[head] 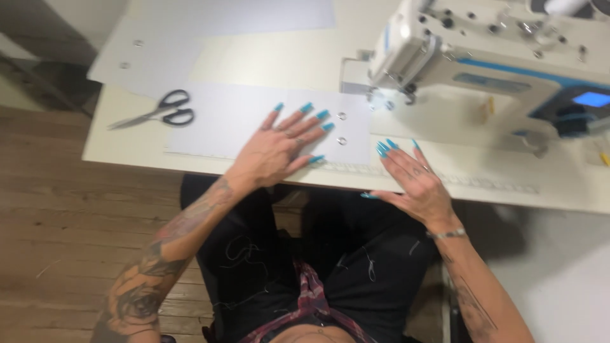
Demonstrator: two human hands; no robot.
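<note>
**On the sewing table: both hands flat, holding nothing**

Your left hand (279, 149) lies open, fingers spread, pressing flat on a pale grey sheet (254, 121) near the table's (127, 149) front edge. Two small metal rings (342, 128) sit on that sheet just beyond your fingertips. Your right hand (413, 181) is also open and empty, resting at the table edge beside the sheet. Black-handled scissors (162, 109) lie to the left. A white sewing machine (495, 57) with blue trim and a lit blue screen stands at the right. A printed ruler strip (483, 184) runs along the table edge.
</note>
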